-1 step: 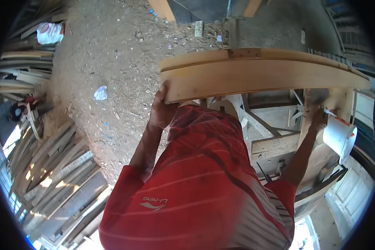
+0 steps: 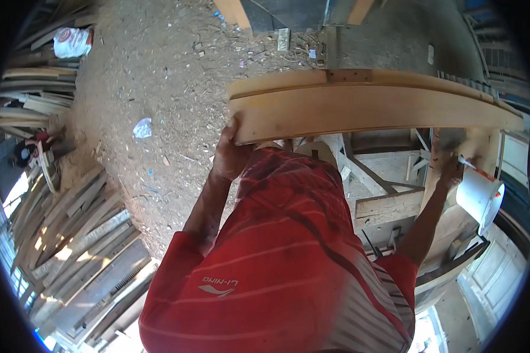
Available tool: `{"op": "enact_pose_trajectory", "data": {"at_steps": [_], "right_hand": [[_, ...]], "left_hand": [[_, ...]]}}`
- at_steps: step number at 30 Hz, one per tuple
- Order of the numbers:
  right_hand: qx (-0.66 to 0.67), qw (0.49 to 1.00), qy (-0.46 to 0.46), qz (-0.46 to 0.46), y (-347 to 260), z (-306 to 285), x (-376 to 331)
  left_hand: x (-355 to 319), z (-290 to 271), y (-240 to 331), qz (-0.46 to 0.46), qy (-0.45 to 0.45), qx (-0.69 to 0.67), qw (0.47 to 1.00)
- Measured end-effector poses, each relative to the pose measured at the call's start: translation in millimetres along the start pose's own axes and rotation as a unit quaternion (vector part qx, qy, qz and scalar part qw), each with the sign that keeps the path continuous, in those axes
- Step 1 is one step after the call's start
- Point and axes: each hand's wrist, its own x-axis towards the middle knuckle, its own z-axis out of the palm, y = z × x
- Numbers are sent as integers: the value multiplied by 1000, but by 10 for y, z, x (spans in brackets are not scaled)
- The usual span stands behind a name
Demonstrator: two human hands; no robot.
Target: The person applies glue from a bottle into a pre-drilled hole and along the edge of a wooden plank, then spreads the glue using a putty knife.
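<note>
A long wooden board (image 2: 359, 109), built up along its far edge with a narrower strip, lies across in front of me. My left hand (image 2: 231, 154) grips its left end, thumb on the near face and fingers beneath. On the right, below the board, my right hand (image 2: 451, 172) is closed beside a white bucket (image 2: 478, 197). A small white piece (image 2: 467, 160) shows at its fingers, between hand and bucket rim; what it belongs to is too small to tell. The bucket is tilted in view, and its inside is hidden.
A wooden frame or bench (image 2: 388, 209) with crossed braces stands under the board's right part. Stacked planks (image 2: 76, 229) line the left side. A white sack (image 2: 73, 43) lies at the far left. Wood shavings cover the floor (image 2: 171, 88). Another person (image 2: 28, 152) is at the left edge.
</note>
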Motion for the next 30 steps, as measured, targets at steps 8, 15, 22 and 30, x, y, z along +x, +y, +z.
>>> {"op": "enact_pose_trajectory", "data": {"at_steps": [8, 15, 22, 30], "right_hand": [[291, 956, 2, -31, -874, -284, -471], [278, 933, -217, -74, -2388, -590, -1410], [295, 837, -377, -263, -3148, -718, -2365], [322, 808, -431, -239, -3281, -756, -2554]], "left_hand": [[-19, 72, -23, -26, 11, -34, 999], [12, -24, -70, -24, 9, -44, 999], [28, -110, -106, 15, 11, 18, 1000], [67, -166, -177, 47, -28, 5, 999]]}}
